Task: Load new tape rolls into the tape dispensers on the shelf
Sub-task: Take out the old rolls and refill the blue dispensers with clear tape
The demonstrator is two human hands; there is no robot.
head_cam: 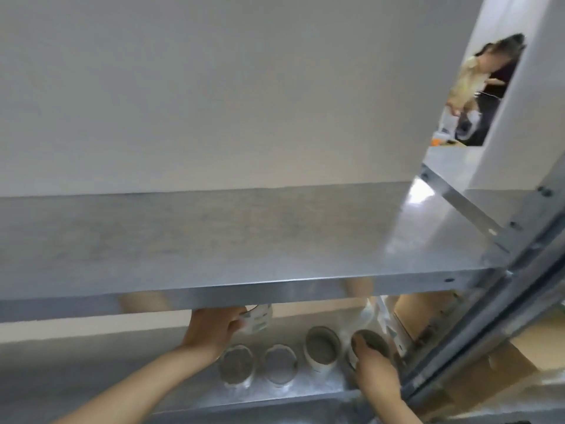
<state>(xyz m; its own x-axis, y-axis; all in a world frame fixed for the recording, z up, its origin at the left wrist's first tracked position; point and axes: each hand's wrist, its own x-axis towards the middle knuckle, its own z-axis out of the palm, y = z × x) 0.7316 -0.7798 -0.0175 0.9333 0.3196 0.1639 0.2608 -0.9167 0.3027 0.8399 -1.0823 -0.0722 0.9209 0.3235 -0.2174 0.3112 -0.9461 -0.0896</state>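
The left hand (211,327) reaches under the bare grey metal upper shelf (244,240) and holds a white tape roll with green markings (258,321) in its grip, fingers curled round the roll's near side; the print on it is too blurred to read. The right hand (374,367) rests on the rightmost white tape roll (368,342) on the lower metal shelf (305,396), thumb laid over its rim; whether the grip is closed round it cannot be told. Three more white tape rolls lie flat in a row on that lower shelf, each with its open core showing grey: one (237,364) just below the left hand, one (279,364) beside it, one (322,347) next to the right hand's roll. A brown cardboard box (419,310) stands at the right, behind the shelf's grey metal upright post (477,341). No writing can be read anywhere.
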